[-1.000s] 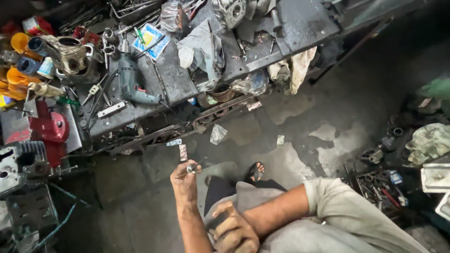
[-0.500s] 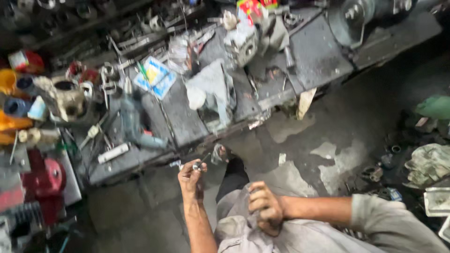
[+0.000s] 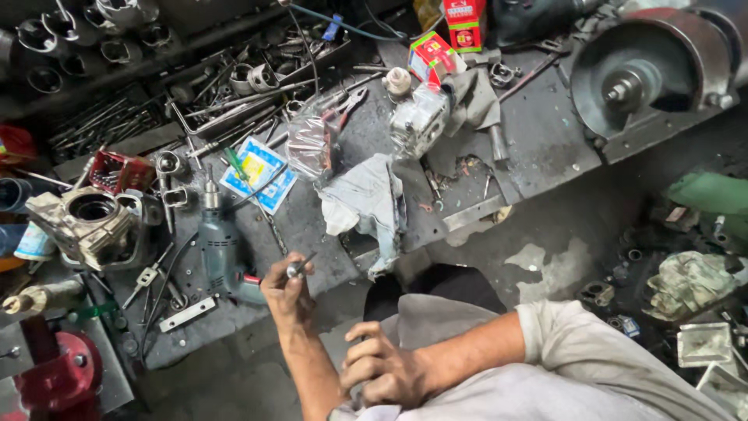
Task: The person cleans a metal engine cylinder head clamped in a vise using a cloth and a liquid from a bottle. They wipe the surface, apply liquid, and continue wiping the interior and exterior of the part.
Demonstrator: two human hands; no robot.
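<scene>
- Cluttered, oily workbench (image 3: 538,140) above a stained concrete floor.
- Right hand (image 3: 382,366), fingers curled and holding nothing, rests on the lap.
- Left hand (image 3: 287,292) pinches a small metal pin (image 3: 296,267) just right of the electric drill (image 3: 222,249); loosely held, it could drop and vanish among the scrap.
- Beyond the drill, a rag (image 3: 366,203) overhangs the edge and might slide.

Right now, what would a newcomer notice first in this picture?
The left hand stands out first, raised at the centre with a small thin metal tool in its grip. Just beyond it lies a grey-blue electric drill on the dark cluttered metal workbench. At the top right, a large round grey grinding wheel draws the eye.
</scene>
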